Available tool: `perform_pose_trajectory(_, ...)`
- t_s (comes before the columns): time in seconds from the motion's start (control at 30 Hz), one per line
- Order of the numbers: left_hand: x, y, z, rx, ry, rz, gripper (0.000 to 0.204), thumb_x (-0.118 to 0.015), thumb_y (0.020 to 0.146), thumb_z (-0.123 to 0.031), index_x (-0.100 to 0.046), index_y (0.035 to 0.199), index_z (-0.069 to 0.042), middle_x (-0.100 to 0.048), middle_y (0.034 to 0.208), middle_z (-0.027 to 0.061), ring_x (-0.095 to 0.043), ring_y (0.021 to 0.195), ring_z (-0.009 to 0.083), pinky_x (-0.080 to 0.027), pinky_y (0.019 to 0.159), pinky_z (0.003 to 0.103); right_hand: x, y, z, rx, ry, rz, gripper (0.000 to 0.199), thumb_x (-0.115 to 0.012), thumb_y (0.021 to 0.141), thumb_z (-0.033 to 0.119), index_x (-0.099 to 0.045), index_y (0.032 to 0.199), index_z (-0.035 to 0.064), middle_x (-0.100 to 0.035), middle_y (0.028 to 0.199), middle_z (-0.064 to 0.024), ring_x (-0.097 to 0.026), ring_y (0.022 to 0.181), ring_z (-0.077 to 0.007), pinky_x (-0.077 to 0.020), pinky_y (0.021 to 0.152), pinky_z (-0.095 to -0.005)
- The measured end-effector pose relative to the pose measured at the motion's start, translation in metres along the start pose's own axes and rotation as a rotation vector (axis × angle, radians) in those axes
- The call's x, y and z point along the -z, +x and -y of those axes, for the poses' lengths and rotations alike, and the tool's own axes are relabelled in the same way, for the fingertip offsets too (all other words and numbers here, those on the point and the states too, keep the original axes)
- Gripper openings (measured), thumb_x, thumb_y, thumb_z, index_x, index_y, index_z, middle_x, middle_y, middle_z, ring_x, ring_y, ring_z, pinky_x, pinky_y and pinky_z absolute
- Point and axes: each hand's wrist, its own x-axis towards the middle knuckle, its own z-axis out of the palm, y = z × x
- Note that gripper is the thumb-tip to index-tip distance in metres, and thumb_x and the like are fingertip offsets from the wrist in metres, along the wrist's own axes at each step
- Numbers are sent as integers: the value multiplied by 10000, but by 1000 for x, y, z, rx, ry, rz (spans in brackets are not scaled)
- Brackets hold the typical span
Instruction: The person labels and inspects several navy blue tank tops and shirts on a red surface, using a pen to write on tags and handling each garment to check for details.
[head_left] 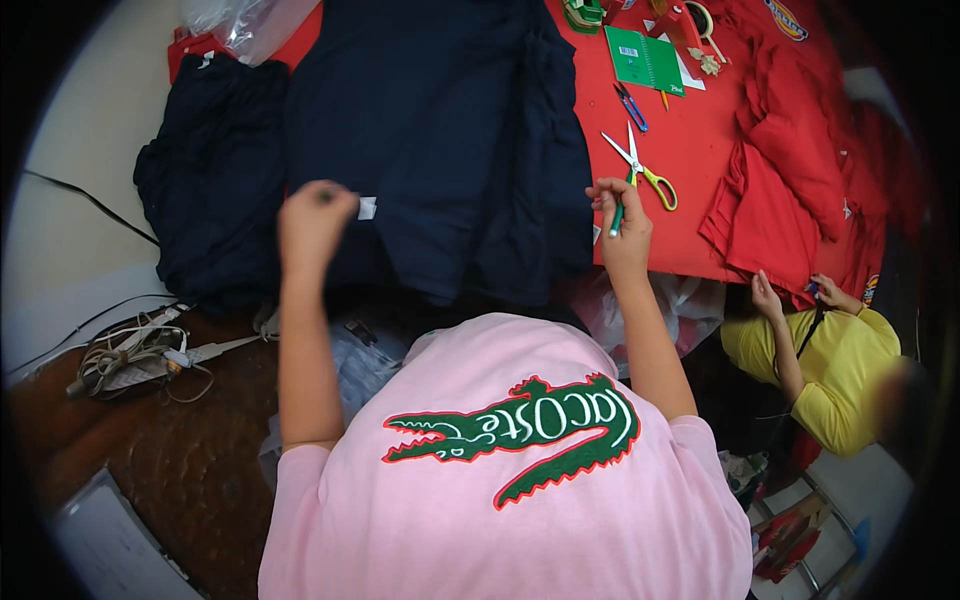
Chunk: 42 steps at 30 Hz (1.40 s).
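A navy garment (430, 130) lies spread across the red-covered table (665, 245) in front of me. Over its left part, my left hand (315, 230) is closed in a fist, right beside a small white label (367, 208). What sits in that fist is hidden; a dark spot shows between the fingers. At the garment's right edge my right hand (626, 232) has its fingers curled round a green pen (616, 216). Just beyond that hand lie scissors (640, 168) with yellow-green handles, their blades parted and pointing away.
More folded navy clothing (220, 180) rests on the left. Blue thread snips (632, 108), a pencil (664, 100), a green notebook (640, 62) and a tape roll (704, 22) lie at the far right. Red garments (785, 180) pile up before a co-worker in yellow (835, 370). Tangled cables (150, 350) are lower left.
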Motion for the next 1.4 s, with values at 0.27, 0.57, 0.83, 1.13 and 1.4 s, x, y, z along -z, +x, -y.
perform_pose_trajectory(0.27,-22,-58,-3,-166,-162,190,167,-821,907,-182,-732,921,-41,-669,803,2,-606,792,81,-503,745,273,-39,-42,-5,24,-213,205,318,-811,900,97,-624,1154,54,-727,977,-131,-725,841,-257,-567,745,-344)
perform_pose_trajectory(0.57,-59,-79,69,93,-118,-11,180,-755,928,-199,-745,990,-29,-737,857,168,-706,766,233,-540,732,363,-89,-13,144,472,542,582,183,-704,942,-35,-634,1104,14,-750,1083,-123,-745,989,-201,-585,871,-319)
perform_pose_trajectory(0.83,-47,-94,16,-240,-116,-141,201,-782,973,-231,-746,1063,-54,-577,669,24,-522,595,87,-431,563,297,-71,37,88,-70,439,260,274,-428,1161,177,-556,1342,17,-755,1043,-135,-739,917,-178,-585,822,-307)
perform_pose_trajectory(1.13,-63,-44,31,-78,-135,-100,309,-831,932,-281,-763,1130,-54,-604,719,29,-531,647,102,-451,617,302,-154,14,106,-116,596,546,363,-544,1140,256,-636,1410,32,-663,848,-29,-597,747,-79,-495,721,-231)
perform_pose_trajectory(1.4,-80,-25,59,203,-882,-5,233,-780,977,-158,-798,1131,16,-743,881,10,-662,821,99,-517,764,264,-215,15,79,-89,397,606,159,-677,1038,154,-646,1096,9,-704,843,-43,-650,752,-84,-492,656,-253)
